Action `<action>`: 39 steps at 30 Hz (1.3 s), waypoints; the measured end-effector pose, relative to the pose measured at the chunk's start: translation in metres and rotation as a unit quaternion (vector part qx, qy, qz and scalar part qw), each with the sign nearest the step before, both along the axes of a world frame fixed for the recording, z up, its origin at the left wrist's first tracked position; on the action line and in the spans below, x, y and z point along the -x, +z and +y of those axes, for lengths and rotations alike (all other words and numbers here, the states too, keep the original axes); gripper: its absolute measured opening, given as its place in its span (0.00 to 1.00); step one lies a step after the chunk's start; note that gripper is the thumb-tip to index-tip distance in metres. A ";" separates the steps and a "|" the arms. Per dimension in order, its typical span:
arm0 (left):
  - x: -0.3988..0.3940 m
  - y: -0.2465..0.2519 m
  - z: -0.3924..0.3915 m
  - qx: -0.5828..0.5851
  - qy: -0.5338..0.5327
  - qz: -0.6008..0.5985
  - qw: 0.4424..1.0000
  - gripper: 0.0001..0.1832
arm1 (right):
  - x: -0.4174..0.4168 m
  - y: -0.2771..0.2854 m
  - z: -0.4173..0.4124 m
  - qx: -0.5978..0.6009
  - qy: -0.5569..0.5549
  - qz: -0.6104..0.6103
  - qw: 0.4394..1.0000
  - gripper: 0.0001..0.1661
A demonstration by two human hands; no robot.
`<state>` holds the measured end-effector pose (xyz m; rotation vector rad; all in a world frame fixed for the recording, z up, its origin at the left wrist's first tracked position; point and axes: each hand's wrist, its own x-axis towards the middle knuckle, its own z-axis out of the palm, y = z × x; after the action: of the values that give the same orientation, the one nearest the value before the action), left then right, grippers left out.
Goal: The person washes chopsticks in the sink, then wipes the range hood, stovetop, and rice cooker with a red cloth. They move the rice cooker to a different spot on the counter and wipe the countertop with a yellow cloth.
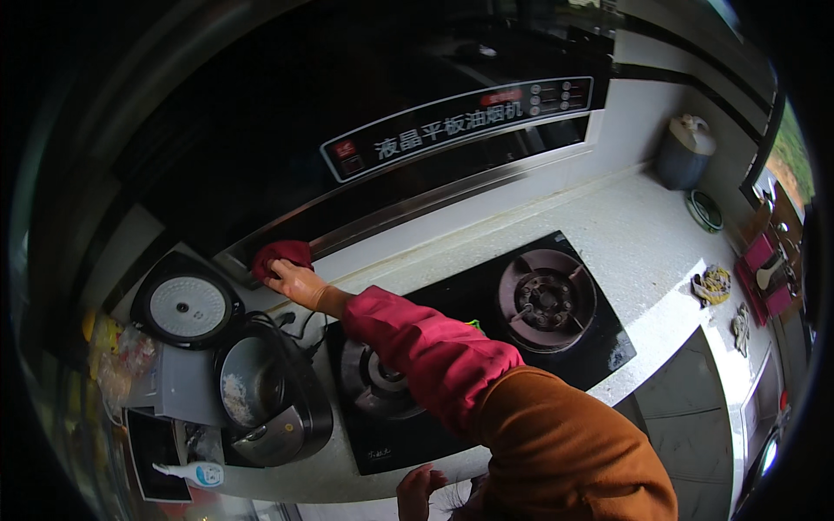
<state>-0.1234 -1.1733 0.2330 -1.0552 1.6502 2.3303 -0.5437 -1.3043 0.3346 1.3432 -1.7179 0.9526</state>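
My right hand (pixel 296 283) presses a dark red cloth (pixel 281 252) against the lower left edge of a black range hood (pixel 456 133). The right arm, in a brown sleeve with a red oversleeve, reaches across a two-burner gas stove (pixel 417 449). It covers part of the left burner (pixel 378 378); the right burner (pixel 547 299) shows fully. Low in the picture, my left hand (pixel 417 492) hangs by the counter's front edge, fingers loosely bent and nothing seen in them. Below my right hand stands a rice cooker (pixel 313 404) with its lid (pixel 189 306) raised and white residue in its pot (pixel 251 384).
A spray bottle (pixel 195 473) lies across a black tray (pixel 153 443) at lower left, below plastic bags (pixel 120 355). Rightward on the counter (pixel 625 228) are a jug of dark liquid (pixel 684 156), a green-rimmed ring (pixel 704 211), a patterned cloth (pixel 711 285) and a magenta utensil holder (pixel 759 254).
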 end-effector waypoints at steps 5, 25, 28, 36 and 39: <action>-0.009 0.000 -0.011 0.011 0.024 0.018 0.999 0.15 | 0.017 -0.007 -0.004 -0.090 -0.049 0.086 0.991 0.08; 0.039 0.018 0.032 0.031 -0.076 0.000 0.997 0.18 | 0.109 -0.030 0.439 -0.110 -0.459 -0.036 0.881 0.15; 0.054 0.019 0.048 0.018 -0.115 0.006 0.993 0.17 | 0.139 -0.029 0.503 0.122 -0.488 -0.091 0.859 0.14; 0.081 0.019 0.082 0.020 -0.182 -0.015 0.983 0.16 | 0.189 0.017 0.590 0.453 -0.450 -0.089 0.764 0.26; 0.098 0.018 0.095 0.015 -0.216 -0.005 0.976 0.16 | 0.209 0.015 0.583 0.434 -0.485 -0.105 0.752 0.28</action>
<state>-0.2210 -1.0787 0.2508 -0.6280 1.7080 2.0188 -0.7523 -0.7211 0.3498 -0.3014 -1.4647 1.0244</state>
